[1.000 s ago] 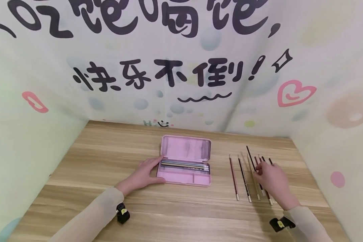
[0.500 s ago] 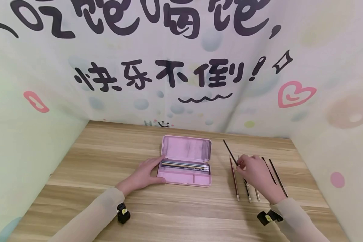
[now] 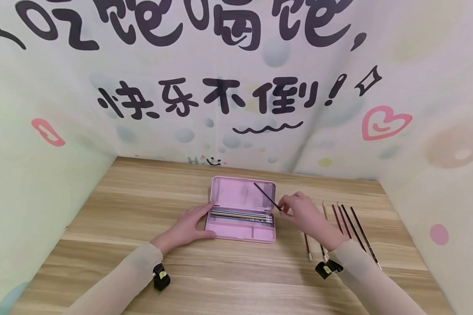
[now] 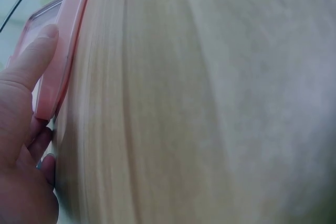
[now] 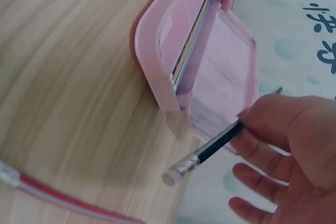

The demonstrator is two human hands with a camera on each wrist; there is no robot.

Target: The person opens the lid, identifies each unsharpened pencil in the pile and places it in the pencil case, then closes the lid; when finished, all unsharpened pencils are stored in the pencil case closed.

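Note:
A pink pencil case (image 3: 228, 232) lies with its lid raised in the head view. Several pencils (image 3: 240, 215) lie side by side in its rear compartment. My left hand (image 3: 183, 229) holds the case's left end, thumb at the front corner and forefinger near the hinge; the thumb (image 4: 37, 56) presses its wall in the left wrist view. Just right of the case, my right hand (image 3: 305, 214) pinches a dark pencil (image 3: 266, 194), which slants up across the lid. Its white eraser end (image 5: 178, 170) points out below the fingers in the right wrist view.
On the wooden table (image 3: 142, 183), several loose pencils (image 3: 365, 237) lie spread to the right, some partly behind my right forearm. A red pencil (image 5: 68, 200) shows low in the right wrist view. Printed cloth (image 3: 240, 144) hangs behind the table and at its sides.
My right hand has carried the dark pencil leftward from the loose pencils to beside the case. The left hand and the case have stayed in place.

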